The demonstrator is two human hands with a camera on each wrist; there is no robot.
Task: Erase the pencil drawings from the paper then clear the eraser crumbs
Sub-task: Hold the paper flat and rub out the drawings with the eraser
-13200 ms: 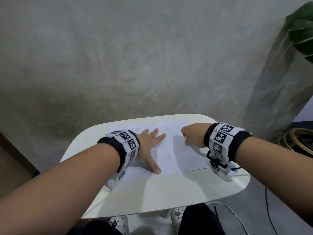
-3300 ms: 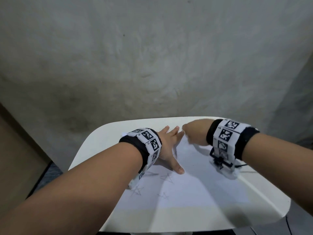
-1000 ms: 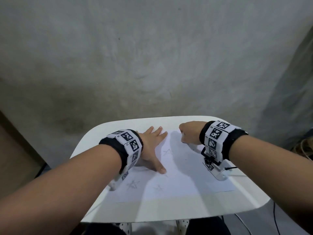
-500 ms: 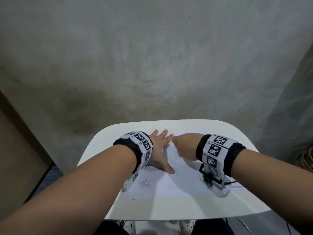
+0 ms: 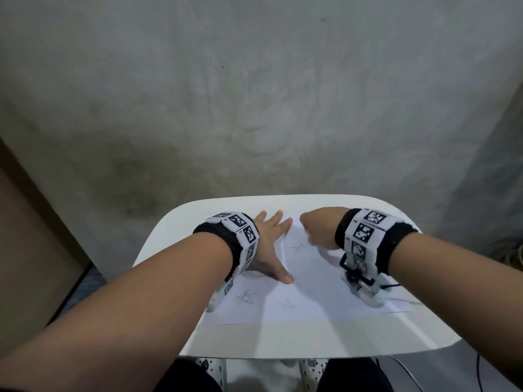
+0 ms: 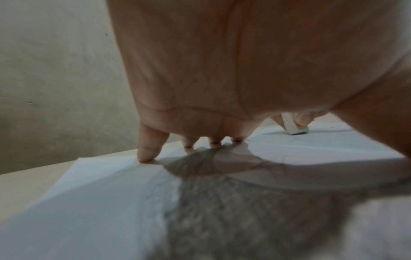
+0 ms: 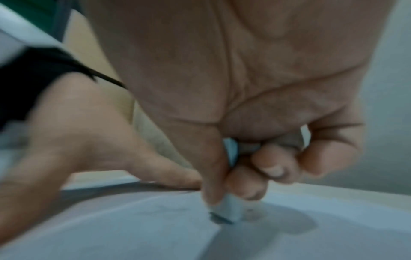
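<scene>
A white sheet of paper (image 5: pixel 317 295) lies on the small white table (image 5: pixel 311 338). Faint pencil stars show on it: one at the near left (image 5: pixel 245 296), one near the middle (image 5: pixel 287 304), one farther back (image 5: pixel 296 247). My left hand (image 5: pixel 268 244) lies flat with fingers spread, pressing the paper's left part (image 6: pixel 106 193). My right hand (image 5: pixel 318 230) grips a white eraser (image 7: pixel 229 209) between thumb and curled fingers, its tip down on the paper (image 7: pixel 133 228). The eraser (image 6: pixel 294 127) also shows past my left palm. The right wrist view is blurred.
The table stands against a grey wall (image 5: pixel 254 94). A brown panel (image 5: pixel 31 236) is at the left. A thin black cable (image 5: pixel 392 285) runs from the right wrist camera across the table's right side. My knees are just under the near edge.
My right hand with the eraser has shifted right and back, away from the left hand. The left hand stays pressed on the paper. The head view has shifted slightly.
</scene>
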